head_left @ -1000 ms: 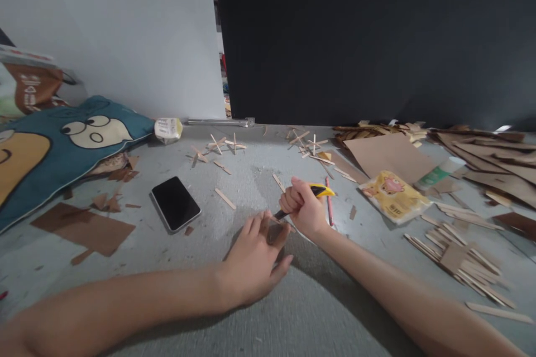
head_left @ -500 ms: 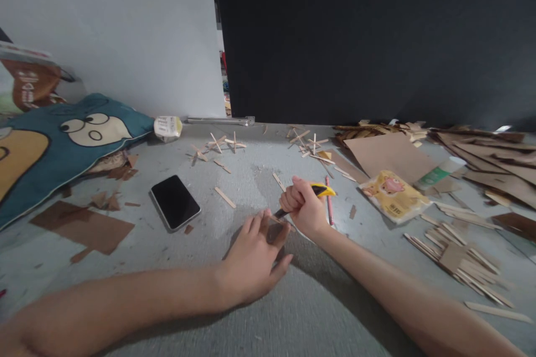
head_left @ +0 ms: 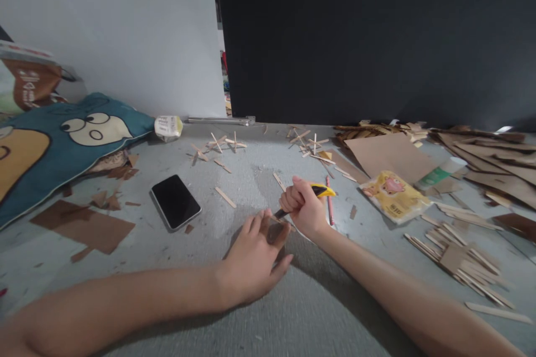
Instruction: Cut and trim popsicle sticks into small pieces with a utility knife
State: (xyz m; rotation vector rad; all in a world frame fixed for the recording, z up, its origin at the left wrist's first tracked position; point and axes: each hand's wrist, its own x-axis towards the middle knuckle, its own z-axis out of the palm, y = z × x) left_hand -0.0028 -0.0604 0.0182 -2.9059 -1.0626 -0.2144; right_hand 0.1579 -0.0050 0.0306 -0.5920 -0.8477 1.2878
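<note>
Wrapped in a fist, my right hand grips a yellow and black utility knife. Its dark front end points down and left, to the fingertips of my other hand. My left hand lies flat on the grey table with its fingers stretched out, holding a thin wooden craft stick down at the knife's tip. Fingers cover part of this stick, and the blade's edge is too small to make out. One loose craft stick lies just beyond the right fist, and a red pencil is beside it.
A phone and cardboard pieces lie to the left, near a blue pillow. Small stick frames stand at the back. On the right are a yellow packet, a glue stick and piled craft sticks.
</note>
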